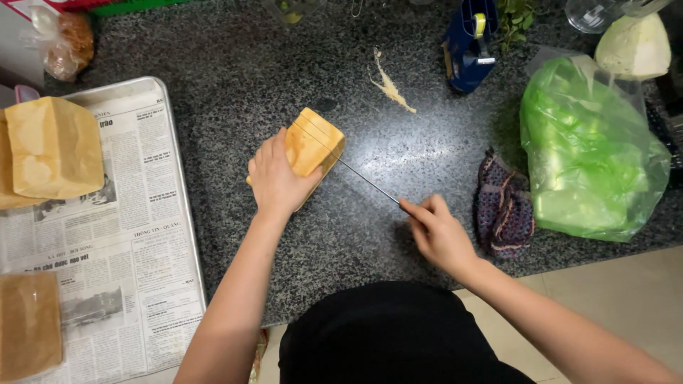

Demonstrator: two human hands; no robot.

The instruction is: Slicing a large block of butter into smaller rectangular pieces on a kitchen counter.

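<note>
A yellow-orange block of soft food (313, 144) lies on the dark speckled stone counter (235, 78). My left hand (274, 178) presses down on its near left side. My right hand (437, 231) grips the handle of a thin knife (366, 179), whose narrow blade runs up and left across the top of the block. A fine cut line shows along the block's upper face.
A metal tray (186, 235) lined with newspaper sits at the left with tan slabs (53, 146) and a brown slab (28, 323). A green plastic bag (587, 153), a patterned cloth (504, 206), a blue holder (468, 43) and a pale scrap (390, 85) lie on the counter.
</note>
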